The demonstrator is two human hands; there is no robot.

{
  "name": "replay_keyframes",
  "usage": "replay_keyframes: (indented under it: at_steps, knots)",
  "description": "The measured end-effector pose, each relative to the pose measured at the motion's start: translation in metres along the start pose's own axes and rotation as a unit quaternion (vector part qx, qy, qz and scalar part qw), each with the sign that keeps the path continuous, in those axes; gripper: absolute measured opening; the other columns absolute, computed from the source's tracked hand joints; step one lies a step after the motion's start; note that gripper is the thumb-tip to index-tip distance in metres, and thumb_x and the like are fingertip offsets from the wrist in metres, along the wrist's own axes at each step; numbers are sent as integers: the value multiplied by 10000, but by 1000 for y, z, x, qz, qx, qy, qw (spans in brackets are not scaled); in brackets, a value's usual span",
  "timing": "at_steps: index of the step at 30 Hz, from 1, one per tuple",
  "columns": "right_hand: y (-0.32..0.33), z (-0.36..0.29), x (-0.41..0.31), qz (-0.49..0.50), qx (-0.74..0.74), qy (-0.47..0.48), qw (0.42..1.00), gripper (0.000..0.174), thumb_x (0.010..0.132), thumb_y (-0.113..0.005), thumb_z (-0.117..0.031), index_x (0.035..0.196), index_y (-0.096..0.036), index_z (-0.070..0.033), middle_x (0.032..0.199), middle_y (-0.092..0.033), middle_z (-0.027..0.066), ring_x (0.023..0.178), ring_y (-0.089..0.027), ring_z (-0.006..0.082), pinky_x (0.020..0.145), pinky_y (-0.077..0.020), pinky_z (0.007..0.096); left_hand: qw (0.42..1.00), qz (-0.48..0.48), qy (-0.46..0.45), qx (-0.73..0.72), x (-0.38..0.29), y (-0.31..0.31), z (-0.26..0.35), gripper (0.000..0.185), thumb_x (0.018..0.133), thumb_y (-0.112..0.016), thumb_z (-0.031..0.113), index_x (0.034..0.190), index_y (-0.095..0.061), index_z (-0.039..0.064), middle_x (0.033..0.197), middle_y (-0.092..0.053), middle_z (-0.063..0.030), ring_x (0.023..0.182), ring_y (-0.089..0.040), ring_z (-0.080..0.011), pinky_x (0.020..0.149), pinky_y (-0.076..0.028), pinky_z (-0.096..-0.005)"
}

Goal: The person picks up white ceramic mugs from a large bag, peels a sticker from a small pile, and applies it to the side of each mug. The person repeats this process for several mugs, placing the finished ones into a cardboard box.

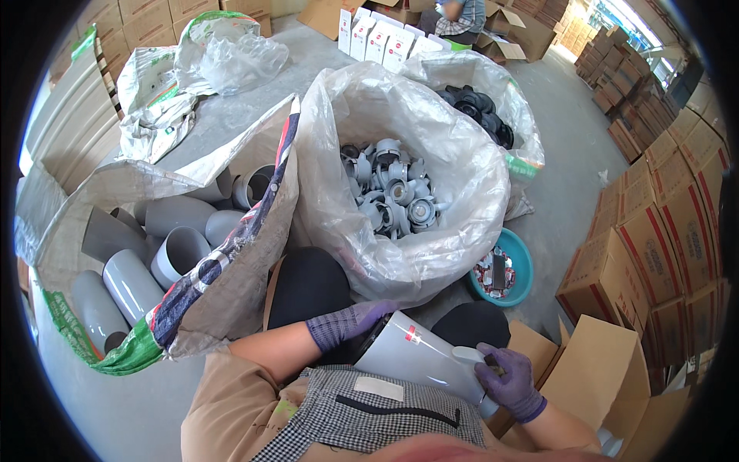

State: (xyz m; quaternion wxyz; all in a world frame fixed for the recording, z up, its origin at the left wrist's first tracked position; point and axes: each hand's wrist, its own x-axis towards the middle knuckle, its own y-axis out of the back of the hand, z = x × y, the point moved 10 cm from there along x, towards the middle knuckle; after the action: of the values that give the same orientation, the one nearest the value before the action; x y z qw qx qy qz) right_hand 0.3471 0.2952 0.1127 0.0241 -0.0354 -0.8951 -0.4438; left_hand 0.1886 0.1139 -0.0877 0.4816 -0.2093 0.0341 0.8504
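Observation:
A glossy light-grey flask body [410, 349] with a small red sticker lies sideways across my lap. My left hand [361, 323], in a purple knitted glove, holds its black-rimmed left end. At the other end my right hand [511, 378], also gloved, grips near a pale grey handle or spout part [466, 354]; a small dark object [493, 364] shows between its fingers, too hidden to name. Straight ahead stands a plastic-lined sack [462, 231] of grey flask tops [398, 187]. Left of me, a woven sack [231, 312] holds several grey cylindrical shells [133, 286].
A turquoise basin [522, 271] holds small red-and-white pieces and a dark block. Behind it is a sack of black parts [482, 112]. An opened carton [589, 369] stands close on my right, beside stacked cartons [658, 231]. Farther off, a person [462, 17] sits near white boxes [378, 40].

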Motion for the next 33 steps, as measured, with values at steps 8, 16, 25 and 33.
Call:
replay_keyframes:
  at_steps: [8, 16, 25, 33]
  knots:
    - [9, -12, -12, -5, -21, 25, 999, 368, 790, -786, -183, 1123, -723, -40, 738, -670, 139, 636, -672, 292, 590, -523, 363, 875, 88, -271, 391, -22, 16, 20, 313, 943, -567, 204, 1180, -647, 16, 1143, -687, -124, 1049, -659, -240, 961, -505, -377]
    - [10, -25, -23, -19, -45, 61, 997, 382, 801, -771, -207, 1145, -710, -53, 673, -616, 115, 587, -627, 301, 563, -497, 387, 987, -59, 75, -129, -43, -33, 1, 390, 1041, -458, 322, 1243, -607, 24, 1126, -692, -133, 1033, -656, -218, 991, -480, -349]
    - [18, -19, -39, -2, -18, 72, 997, 407, 794, -780, -244, 1155, -702, -72, 667, -572, 120, 576, -596, 313, 543, -466, 414, 968, -18, -250, -31, -90, -36, 91, 438, 1072, -448, 311, 1367, -565, 9, 1239, -655, -99, 1128, -617, -203, 1051, -441, -336]
    - [25, -3, -41, 0, 8, 40, 999, 407, 814, -753, -235, 1181, -694, -70, 738, -637, 143, 649, -649, 325, 604, -513, 399, 987, 61, 36, 144, -111, -16, 24, 480, 1034, -541, 450, 1125, -690, 4, 943, -676, -62, 897, -620, -131, 829, -495, -293]
